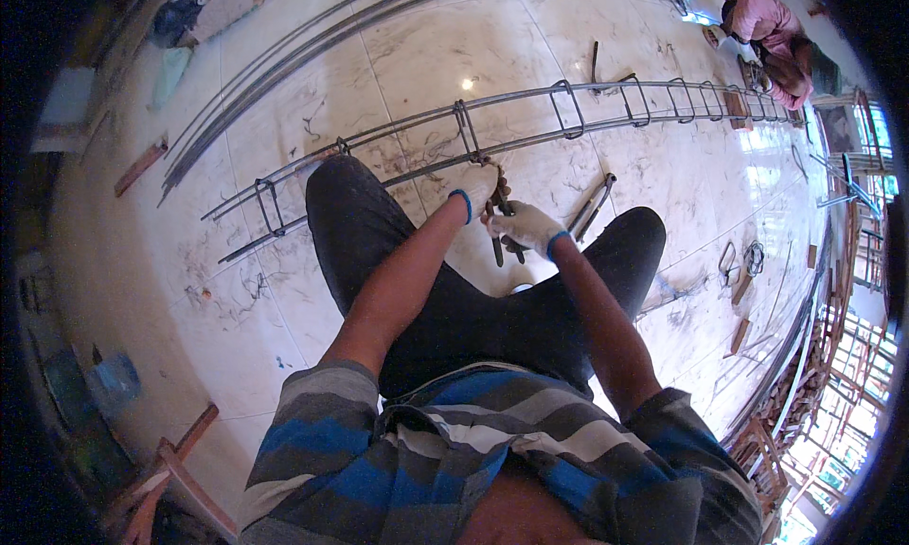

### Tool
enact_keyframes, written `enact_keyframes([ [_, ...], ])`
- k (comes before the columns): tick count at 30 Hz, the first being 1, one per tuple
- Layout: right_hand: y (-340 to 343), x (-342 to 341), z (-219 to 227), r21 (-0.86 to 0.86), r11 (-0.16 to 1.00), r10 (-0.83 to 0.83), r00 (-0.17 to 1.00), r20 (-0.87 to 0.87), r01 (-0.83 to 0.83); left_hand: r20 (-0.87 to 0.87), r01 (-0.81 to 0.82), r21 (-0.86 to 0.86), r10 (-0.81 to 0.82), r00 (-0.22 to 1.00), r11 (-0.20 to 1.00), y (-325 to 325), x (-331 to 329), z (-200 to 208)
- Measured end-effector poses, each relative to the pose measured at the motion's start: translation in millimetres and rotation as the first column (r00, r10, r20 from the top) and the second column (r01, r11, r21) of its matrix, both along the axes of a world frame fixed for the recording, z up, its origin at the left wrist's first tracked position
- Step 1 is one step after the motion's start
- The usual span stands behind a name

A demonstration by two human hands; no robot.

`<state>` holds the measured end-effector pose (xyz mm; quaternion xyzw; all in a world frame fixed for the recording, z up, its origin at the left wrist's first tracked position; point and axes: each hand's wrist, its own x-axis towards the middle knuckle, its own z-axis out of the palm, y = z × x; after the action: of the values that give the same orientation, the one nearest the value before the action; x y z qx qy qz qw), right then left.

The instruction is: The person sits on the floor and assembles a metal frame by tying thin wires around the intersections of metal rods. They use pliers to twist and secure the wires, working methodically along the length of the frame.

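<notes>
A long reinforcing-bar cage (511,145) with square stirrups lies on the tiled floor before my knees. My left hand (476,187), in a white glove with a blue cuff, is closed by the near bar at a stirrup; what its fingers hold is hidden. Just to its right, my right hand (528,227), gloved the same way, is closed around a pair of pincers (497,251). Their dark handles point back toward me, and the jaws are too small and covered to make out. Beside my right knee rests another long-handled tool (595,209).
Loose long bars (256,81) run across the floor beyond the cage. At the far right a person in pink (767,34) crouches by the cage's end. Another person (213,15) is at the far left. Wood scraps (140,169) and wire loops (753,258) lie about.
</notes>
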<state>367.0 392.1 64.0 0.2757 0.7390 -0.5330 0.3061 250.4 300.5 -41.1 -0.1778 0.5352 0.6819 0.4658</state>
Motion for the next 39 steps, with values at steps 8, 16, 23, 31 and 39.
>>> enact_keyframes([
  [8, -75.2, -4.4, -4.9, 0.665, 0.738, -0.082, 0.993, -0.080, 0.115, -0.324, 0.130, -0.379, -0.263, 0.909, 0.916, 9.5, 8.7, 4.7],
  [16, -3.0, -0.1, -37.2, 0.099, 0.994, -0.028, 0.997, -0.073, 0.035, -0.304, 0.159, -0.463, -0.325, 0.895, 0.872, 17.0, 4.8, -35.6],
  [23, 25.0, -19.6, -5.6, 0.154, 0.962, 0.235, 0.971, -0.045, -0.226, -0.200, -0.008, -0.196, -0.032, 0.979, 0.981, 21.5, 11.3, -20.6],
  [31, 17.3, -42.6, 10.0, 0.156, 0.954, 0.213, 0.944, 0.254, -0.257, -0.226, 0.024, -0.330, -0.104, 0.969, 0.944, 16.6, 6.8, -2.2],
  [39, -8.6, -9.3, -41.3, 0.026, 0.980, -0.199, 0.979, 0.053, 0.198, -0.226, 0.024, -0.326, -0.102, 0.969, 0.945, 21.8, 10.2, -58.8],
])
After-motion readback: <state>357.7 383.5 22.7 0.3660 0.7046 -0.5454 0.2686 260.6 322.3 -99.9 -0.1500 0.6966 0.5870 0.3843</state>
